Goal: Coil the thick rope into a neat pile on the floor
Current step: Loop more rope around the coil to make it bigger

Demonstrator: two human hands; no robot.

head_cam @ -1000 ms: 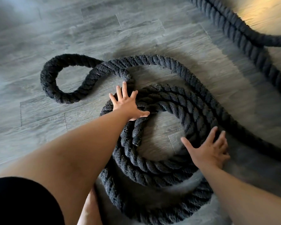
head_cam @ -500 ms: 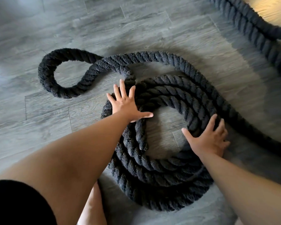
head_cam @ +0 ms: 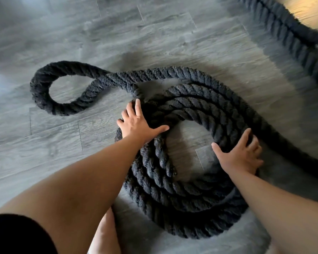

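- While the left hand (head_cam: 138, 123) lay flat on the far-left part of the coil, its fingers (head_cam: 137, 107) were straight and spread apart. They pressed down on the turns, and the thumb pointed toward the open middle.
- The right hand (head_cam: 240, 156) rested on the right side of the coil, its fingers (head_cam: 245, 136) spread and slightly bent over the turns. Its thumb stretched inward and clamped on nothing.
- The thick rope (head_cam: 173, 195) (black, with twisted strands) sat under both hands as a round pile of several nested turns. A bare patch of floor (head_cam: 62, 143) showed in its centre.
- A rope end (head_cam: 170, 171) lay along the left inner side of the ring, just below the left hand.
- From the far side of the pile one length ran left into a small separate loop (head_cam: 42, 88), flat on the planks.
- Another length left the pile on the right and ran to the right edge, and a further stretch (head_cam: 292, 39) crossed the upper right corner, blurred.
- The grey planks carried a warm patch of light (head_cam: 308, 8) at the top right.
- A bare leg (head_cam: 106, 233) and a black garment (head_cam: 17, 235) showed at the bottom edge.
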